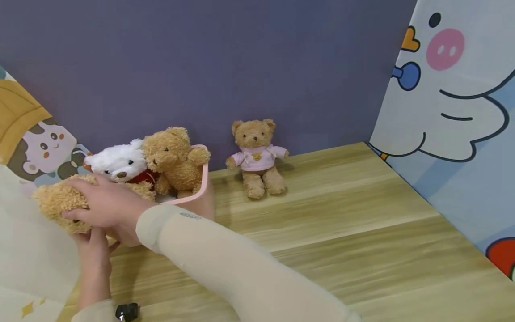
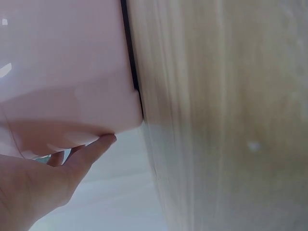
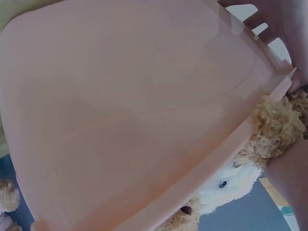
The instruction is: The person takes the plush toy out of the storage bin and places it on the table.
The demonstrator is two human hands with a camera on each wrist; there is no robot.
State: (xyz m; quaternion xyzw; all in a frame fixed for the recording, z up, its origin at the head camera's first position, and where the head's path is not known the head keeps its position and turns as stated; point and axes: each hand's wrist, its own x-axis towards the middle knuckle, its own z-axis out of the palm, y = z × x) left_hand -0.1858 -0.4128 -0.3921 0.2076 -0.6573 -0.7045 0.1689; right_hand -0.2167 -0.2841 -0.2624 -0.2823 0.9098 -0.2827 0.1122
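Observation:
My right hand (image 1: 108, 201) grips the curly-furred head of a light brown teddy bear (image 1: 56, 203), at the left end of a pink bin (image 1: 206, 179). The bear leans out leftward over the rim, its face mostly covered by the hand. Below it, my left hand (image 1: 94, 255) holds the bin's near left corner. In the left wrist view, the left hand's thumb (image 2: 98, 147) lies against the pink wall and its other fingers are partly hidden. A white bear (image 1: 122, 161) and a darker brown bear (image 1: 173, 154) sit in the bin.
A brown bear in a pink hoodie (image 1: 257, 156) sits on the wooden table (image 1: 342, 214) against the dark back panel (image 1: 241, 62), right of the bin. Printed cartoon panels (image 1: 454, 89) stand at both sides. A small black device (image 1: 126, 311) sits at my left wrist.

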